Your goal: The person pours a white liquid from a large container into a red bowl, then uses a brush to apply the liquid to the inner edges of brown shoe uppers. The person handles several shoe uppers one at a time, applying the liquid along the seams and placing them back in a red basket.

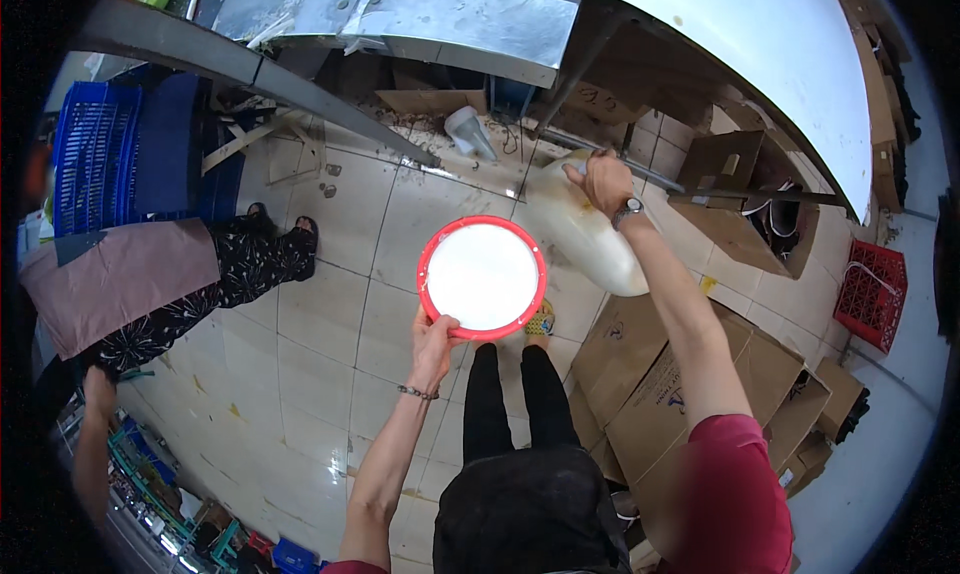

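The person's two hands are working apart, each gripping its own object. The left hand [432,352] is clamping the rim of a red-rimmed tub [542,274] at its 7 o'clock, the thumb lying over the edge. The tub is sitting at the middle of the view, its round face turned up and showing plain white; I cannot tell whether that is a filling or the bottom. Toward 2 o'clock from it, the right hand [607,186] is closing over the upper end of a bulky pale container [600,249], which is leaning with its far end pointing toward 4 o'clock. Whether the fingers are holding a handle or a neck is hidden.

The step in hand looks like managing both vessels at once, the left steadying while the right is controlling the heavier-looking one. The next move seems to be calling for a level rim on the left and a firm grip on the right, since the smooth, rounded body could be rolling or slipping.

Around them, a metal worktop [480,24] is standing at 12 o'clock, with a clear plastic vessel [468,132] lying beneath its edge on the tiled floor [320,394]. Cardboard [640,374] is spreading at 4 o'clock, a red crate [872,294] is resting at 3 o'clock, and at 9 o'clock a co-worker [130,274] in a pinkish apron is standing near blue crates [95,164].
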The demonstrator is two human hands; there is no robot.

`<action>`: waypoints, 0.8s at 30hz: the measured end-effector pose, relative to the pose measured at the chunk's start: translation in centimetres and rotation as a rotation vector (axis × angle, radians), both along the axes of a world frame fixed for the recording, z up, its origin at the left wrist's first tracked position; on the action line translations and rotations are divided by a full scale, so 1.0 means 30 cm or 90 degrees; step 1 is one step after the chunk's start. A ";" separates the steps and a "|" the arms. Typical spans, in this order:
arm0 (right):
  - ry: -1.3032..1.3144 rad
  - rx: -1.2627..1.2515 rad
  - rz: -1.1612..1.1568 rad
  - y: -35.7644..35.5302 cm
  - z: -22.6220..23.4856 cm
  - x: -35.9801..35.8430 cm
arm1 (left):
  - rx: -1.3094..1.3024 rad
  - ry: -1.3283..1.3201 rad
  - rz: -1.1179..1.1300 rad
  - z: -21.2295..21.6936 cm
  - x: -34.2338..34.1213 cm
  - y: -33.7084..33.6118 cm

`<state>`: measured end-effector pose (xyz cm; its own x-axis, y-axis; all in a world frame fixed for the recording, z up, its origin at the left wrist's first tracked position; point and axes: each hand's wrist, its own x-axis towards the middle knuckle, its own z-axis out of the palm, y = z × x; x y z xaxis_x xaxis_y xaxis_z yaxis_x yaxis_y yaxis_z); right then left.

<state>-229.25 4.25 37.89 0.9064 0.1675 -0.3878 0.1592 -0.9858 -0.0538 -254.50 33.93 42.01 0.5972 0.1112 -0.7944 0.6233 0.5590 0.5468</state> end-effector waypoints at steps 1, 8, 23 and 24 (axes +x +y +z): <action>0.068 -0.023 0.001 0.013 0.019 0.013 | 0.004 -0.001 0.008 0.000 0.001 0.009; -0.027 0.069 0.010 -0.037 0.009 -0.055 | 0.015 0.003 0.012 -0.044 0.032 0.034; -0.061 -0.047 0.167 0.008 -0.002 -0.068 | -0.008 -0.017 0.069 -0.030 0.068 0.017; -0.070 -0.040 0.175 0.009 0.003 -0.071 | -0.012 -0.020 0.067 -0.039 0.059 0.017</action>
